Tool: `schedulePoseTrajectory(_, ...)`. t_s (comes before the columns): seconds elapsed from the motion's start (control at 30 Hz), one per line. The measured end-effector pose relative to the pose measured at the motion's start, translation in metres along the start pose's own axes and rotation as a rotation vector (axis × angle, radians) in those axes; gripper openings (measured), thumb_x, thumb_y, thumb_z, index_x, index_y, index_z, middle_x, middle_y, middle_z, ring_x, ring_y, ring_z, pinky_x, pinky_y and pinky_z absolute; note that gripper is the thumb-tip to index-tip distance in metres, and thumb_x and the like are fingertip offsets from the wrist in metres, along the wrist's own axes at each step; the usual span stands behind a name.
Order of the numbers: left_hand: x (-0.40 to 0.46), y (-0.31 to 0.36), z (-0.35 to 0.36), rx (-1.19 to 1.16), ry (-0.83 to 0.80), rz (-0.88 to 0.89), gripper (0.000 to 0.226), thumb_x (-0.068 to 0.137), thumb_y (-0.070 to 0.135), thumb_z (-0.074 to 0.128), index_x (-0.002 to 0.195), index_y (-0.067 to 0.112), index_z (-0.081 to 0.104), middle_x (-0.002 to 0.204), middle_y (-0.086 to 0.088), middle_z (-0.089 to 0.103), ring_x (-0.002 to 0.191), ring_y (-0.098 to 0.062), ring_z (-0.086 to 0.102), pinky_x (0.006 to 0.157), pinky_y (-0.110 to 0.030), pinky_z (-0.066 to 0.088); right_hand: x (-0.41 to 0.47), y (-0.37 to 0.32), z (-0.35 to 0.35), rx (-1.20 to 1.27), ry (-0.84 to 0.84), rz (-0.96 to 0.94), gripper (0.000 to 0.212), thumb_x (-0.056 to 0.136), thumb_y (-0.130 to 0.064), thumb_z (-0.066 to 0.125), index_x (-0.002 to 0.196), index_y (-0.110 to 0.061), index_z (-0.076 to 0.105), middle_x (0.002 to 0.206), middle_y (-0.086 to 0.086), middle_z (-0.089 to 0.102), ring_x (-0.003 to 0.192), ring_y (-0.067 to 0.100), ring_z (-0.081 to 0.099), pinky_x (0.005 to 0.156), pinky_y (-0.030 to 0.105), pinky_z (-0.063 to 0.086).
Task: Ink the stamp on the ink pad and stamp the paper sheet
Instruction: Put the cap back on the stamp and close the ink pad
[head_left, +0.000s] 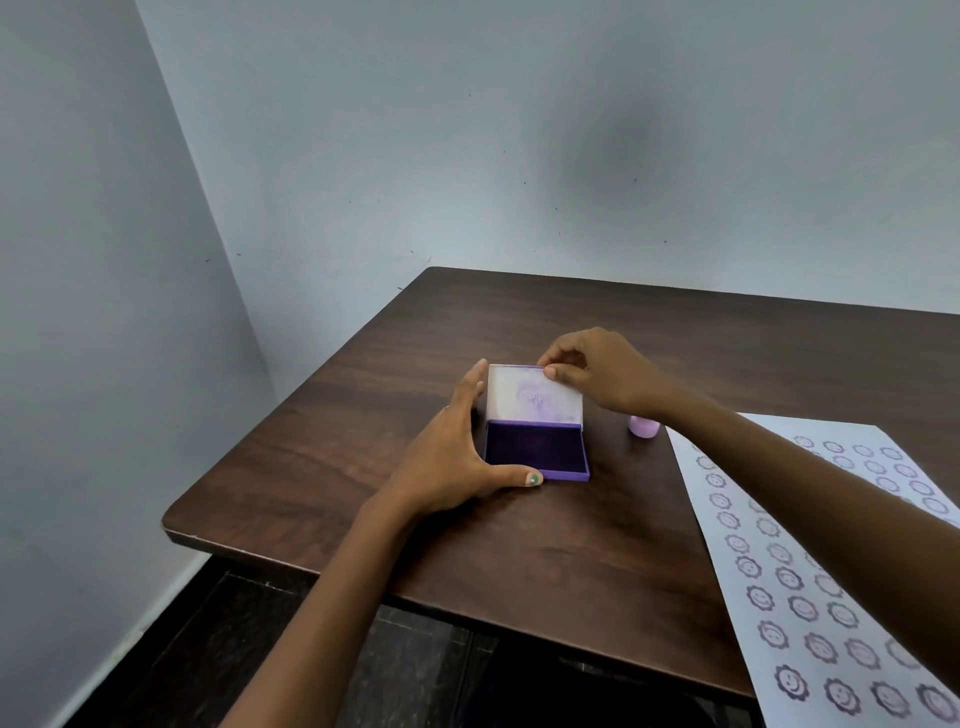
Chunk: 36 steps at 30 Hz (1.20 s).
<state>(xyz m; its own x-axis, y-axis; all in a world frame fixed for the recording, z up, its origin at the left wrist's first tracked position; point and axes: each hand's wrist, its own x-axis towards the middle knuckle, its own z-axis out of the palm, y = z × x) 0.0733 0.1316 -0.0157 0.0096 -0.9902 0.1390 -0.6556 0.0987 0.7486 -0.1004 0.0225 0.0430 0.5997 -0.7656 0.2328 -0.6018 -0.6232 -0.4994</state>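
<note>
A purple ink pad box (536, 451) sits mid-table with its dark pad showing. Its white-lined lid (535, 396) stands raised at the back. My left hand (457, 457) cups the box's left side, thumb against the front edge. My right hand (597, 371) pinches the lid's top right corner. A small pink stamp (644, 427) stands on the table just right of the box, partly hidden under my right wrist. The white paper sheet (810, 571) lies at the right, covered with several purple smiley-flower prints.
The dark wooden table (395, 519) stands in a corner of pale walls, its left and near edges close by. Dark floor (218, 649) shows below the near edge.
</note>
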Motion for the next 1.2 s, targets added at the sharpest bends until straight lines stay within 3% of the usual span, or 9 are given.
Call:
schedulePoseTrajectory(0.1,0.0,0.002,0.0,-0.023,-0.022,-0.01,0.125,0.056,0.047,0.085,0.148,0.038,0.001,0.147,0.011,0.042,0.129,-0.008,0.043,0.098,-0.021,0.035,-0.006,-0.001,-0.007,0.011,0.049,-0.025,0.016,0.087,-0.013,0.058,0.097,-0.011,0.069,0.099,0.008,0.07,0.083,0.014,0.057,0.066,0.017,0.041)
schedulePoseTrajectory(0.27,0.003,0.001,0.0,-0.017,-0.052,0.005,0.109,0.059,0.05,0.083,0.145,0.036,0.018,0.145,0.006,0.046,0.114,0.003,0.043,0.093,-0.02,0.04,-0.012,-0.001,-0.012,0.041,0.098,-0.031,0.015,0.087,-0.014,0.058,0.097,-0.012,0.069,0.098,0.006,0.07,0.083,0.014,0.059,0.066,0.012,0.04)
schedulePoseTrajectory(0.47,0.005,-0.001,0.001,0.05,-0.038,-0.024,0.113,0.051,0.065,0.077,0.145,0.035,0.022,0.142,0.002,0.047,0.123,-0.013,0.049,0.103,-0.04,0.045,-0.01,0.0,-0.006,0.061,0.119,0.019,0.015,0.087,-0.013,0.058,0.096,-0.011,0.07,0.098,0.006,0.07,0.077,0.008,0.056,0.06,0.006,0.039)
schedulePoseTrajectory(0.6,0.005,-0.002,0.002,0.06,-0.033,-0.026,0.115,0.045,0.074,0.071,0.144,0.037,0.024,0.14,0.005,0.049,0.123,-0.011,0.048,0.102,-0.041,0.046,-0.009,0.001,-0.002,0.085,0.123,0.036,0.015,0.087,-0.013,0.058,0.095,-0.012,0.07,0.093,0.004,0.069,0.069,0.001,0.053,0.054,-0.001,0.037)
schedulePoseTrajectory(1.0,0.005,-0.006,0.005,0.037,0.042,-0.009,0.091,0.045,0.071,0.075,0.124,0.036,0.046,0.12,0.009,0.061,0.108,-0.007,0.057,0.093,-0.036,0.051,-0.051,-0.015,0.006,-0.052,0.134,-0.138,0.016,0.086,-0.015,0.059,0.099,-0.014,0.069,0.097,0.004,0.071,0.084,0.011,0.058,0.069,0.013,0.042)
schedulePoseTrajectory(1.2,0.002,-0.004,0.006,0.061,0.053,0.009,0.091,0.043,0.072,0.069,0.125,0.037,0.049,0.122,0.012,0.057,0.113,-0.006,0.049,0.099,-0.033,0.044,-0.076,-0.018,0.023,-0.201,0.115,-0.242,0.016,0.082,-0.019,0.059,0.093,-0.016,0.07,0.093,0.002,0.069,0.086,0.019,0.06,0.077,0.034,0.048)
